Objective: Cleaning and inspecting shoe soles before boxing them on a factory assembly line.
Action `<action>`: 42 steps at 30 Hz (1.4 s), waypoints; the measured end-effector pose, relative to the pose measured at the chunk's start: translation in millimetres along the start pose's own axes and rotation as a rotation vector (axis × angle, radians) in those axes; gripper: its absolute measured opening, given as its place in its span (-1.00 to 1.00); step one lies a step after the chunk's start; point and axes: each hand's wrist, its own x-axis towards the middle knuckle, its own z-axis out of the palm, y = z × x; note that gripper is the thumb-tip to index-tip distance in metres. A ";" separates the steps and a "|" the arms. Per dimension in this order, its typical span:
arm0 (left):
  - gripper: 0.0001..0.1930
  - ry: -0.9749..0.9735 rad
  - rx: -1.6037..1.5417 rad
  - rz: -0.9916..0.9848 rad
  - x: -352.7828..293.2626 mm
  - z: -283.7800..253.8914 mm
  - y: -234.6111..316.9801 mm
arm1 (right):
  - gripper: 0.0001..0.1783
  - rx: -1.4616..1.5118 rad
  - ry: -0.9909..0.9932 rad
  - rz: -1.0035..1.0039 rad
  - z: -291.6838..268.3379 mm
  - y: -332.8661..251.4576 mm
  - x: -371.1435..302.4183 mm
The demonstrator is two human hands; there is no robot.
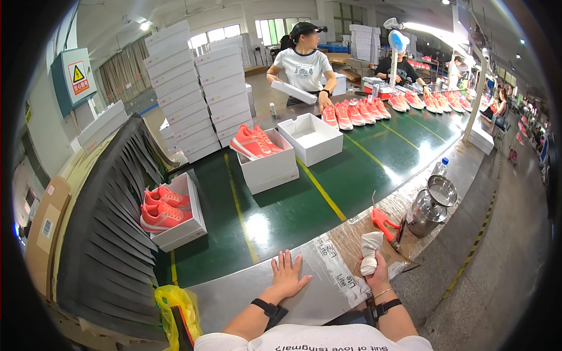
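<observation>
My left hand [288,275] lies flat with fingers spread on the grey metal ledge [234,292] beside the green conveyor belt. In my right hand [379,274] is a bunched white cloth [370,248], gripped above the wooden part of the ledge. Just beyond the cloth lies a red-orange air blow gun [383,221]. On the belt, a white box [181,231] at the left holds coral-pink sneakers [165,210]. A second white box [269,169] has another pair resting high in it. Beside it stands an open white box [319,149] with its bare inside showing.
Black strip curtains [111,222] hang left of the belt [298,205]. A metal canister [426,212] and plastic bottle [440,167] stand right. Across the belt, a person [303,67] holds a white lid [294,92], reaching toward lined-up sneakers [354,114]. Box stacks [181,93] rise behind.
</observation>
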 end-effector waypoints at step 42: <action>-0.63 0.265 0.258 -0.192 250.6 -105.8 -171.5 | -0.56 -0.332 0.192 -0.052 12.9 -0.3 -4.9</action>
